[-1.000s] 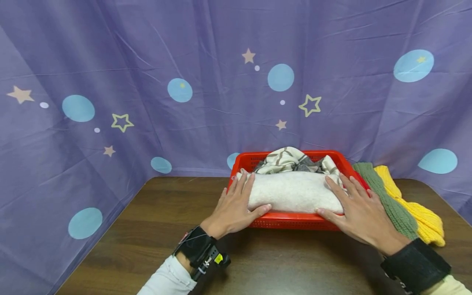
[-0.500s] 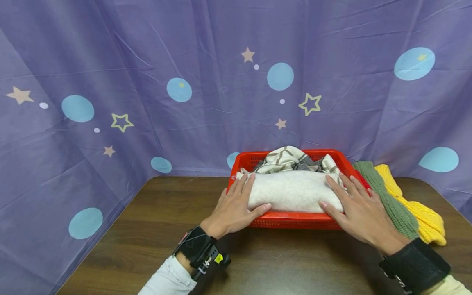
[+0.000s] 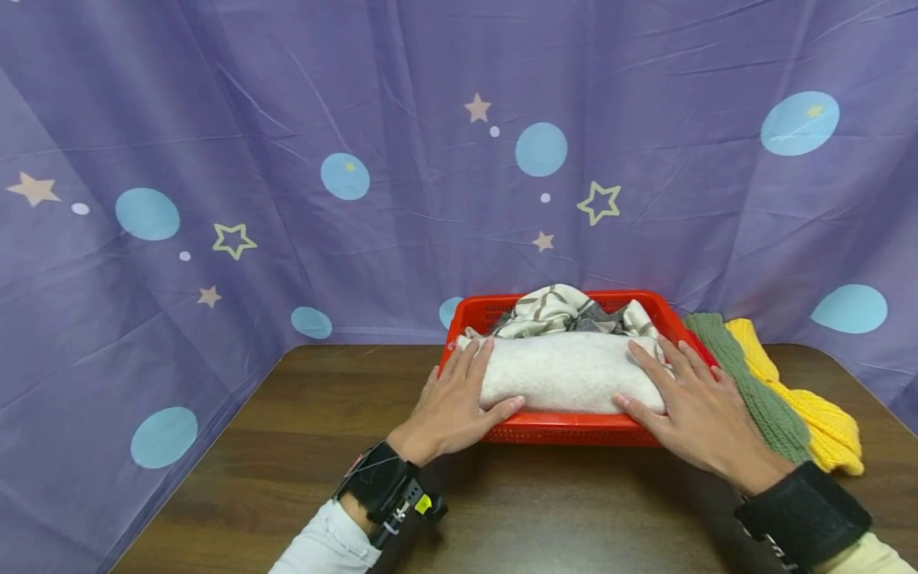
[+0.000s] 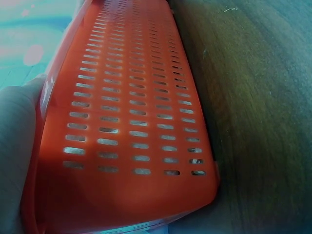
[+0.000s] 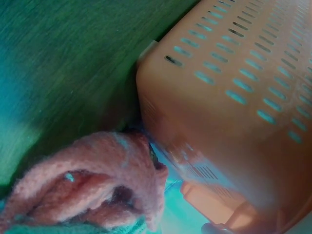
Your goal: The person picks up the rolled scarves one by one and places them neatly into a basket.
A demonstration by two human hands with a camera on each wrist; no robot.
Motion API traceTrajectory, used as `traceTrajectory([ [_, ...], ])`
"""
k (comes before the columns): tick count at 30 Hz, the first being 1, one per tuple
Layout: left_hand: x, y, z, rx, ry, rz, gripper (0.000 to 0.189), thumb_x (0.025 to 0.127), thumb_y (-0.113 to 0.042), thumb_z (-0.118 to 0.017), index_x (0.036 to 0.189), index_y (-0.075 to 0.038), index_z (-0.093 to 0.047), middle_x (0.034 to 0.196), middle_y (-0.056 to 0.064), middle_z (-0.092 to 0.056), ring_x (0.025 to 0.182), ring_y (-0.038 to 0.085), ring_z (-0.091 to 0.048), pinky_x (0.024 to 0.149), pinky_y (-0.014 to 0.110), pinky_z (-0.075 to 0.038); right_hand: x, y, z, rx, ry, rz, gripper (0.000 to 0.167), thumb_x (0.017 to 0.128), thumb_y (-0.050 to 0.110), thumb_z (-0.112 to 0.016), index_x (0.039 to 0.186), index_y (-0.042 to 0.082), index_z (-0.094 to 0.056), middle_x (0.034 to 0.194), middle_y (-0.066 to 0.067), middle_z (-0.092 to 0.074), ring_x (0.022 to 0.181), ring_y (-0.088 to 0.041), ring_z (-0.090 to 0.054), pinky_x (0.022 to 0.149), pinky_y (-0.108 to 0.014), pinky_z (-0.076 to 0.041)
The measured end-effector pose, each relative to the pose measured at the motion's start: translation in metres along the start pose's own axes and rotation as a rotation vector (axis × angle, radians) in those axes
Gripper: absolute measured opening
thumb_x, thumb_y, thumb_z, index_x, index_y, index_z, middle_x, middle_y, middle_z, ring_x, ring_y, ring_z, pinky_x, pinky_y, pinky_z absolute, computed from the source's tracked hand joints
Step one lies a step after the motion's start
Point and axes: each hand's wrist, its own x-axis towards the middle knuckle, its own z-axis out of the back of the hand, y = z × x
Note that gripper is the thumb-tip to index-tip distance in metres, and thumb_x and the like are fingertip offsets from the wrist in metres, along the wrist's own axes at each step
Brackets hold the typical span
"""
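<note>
A red plastic basket (image 3: 566, 430) with slotted walls holds a thick bundle of white cloth (image 3: 562, 371) along its front. My left hand (image 3: 448, 406) lies over the basket's left front corner, its fingers extended at the cloth's left end and its thumb by the front rim. On the other end, my right hand (image 3: 699, 414) rests with spread fingers on the cloth and the right rim. Behind the bundle, a white checked cloth (image 3: 552, 307) and some grey fabric (image 3: 595, 321) fill the back. The left wrist view shows the basket's slotted front wall (image 4: 122, 195) beside the left hand (image 4: 17, 146).
Right of the basket, a green knitted piece (image 3: 760, 391) and a yellow knitted piece (image 3: 825, 414) lie side by side on the brown wooden table (image 3: 323, 414). A purple curtain (image 3: 430, 263) with stars and blue dots hangs behind the table.
My right thumb has shifted slightly up from the front rim onto the white cloth. My left hand and the basket have stayed in place, while the head view has moved a little.
</note>
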Motion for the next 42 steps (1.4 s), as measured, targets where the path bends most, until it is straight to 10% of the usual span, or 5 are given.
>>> traceTrajectory([
  [42, -0.0008, 0.0003, 0.0008, -0.009, -0.007, -0.004, 0.097, 0.092, -0.074, -0.045, 0.164, -0.017, -0.012, 0.17, 0.01, -0.002, 0.155, 0.031, -0.004, 0.115, 0.068, -0.018, 0.0003, 0.001, -0.0001, -0.019, 0.002, 0.001, 0.083, 0.091, 0.066, -0.057, 0.156, 0.019, -0.039, 0.155, -0.028, -0.037, 0.139, -0.052, -0.032, 0.097, -0.083, -0.025],
])
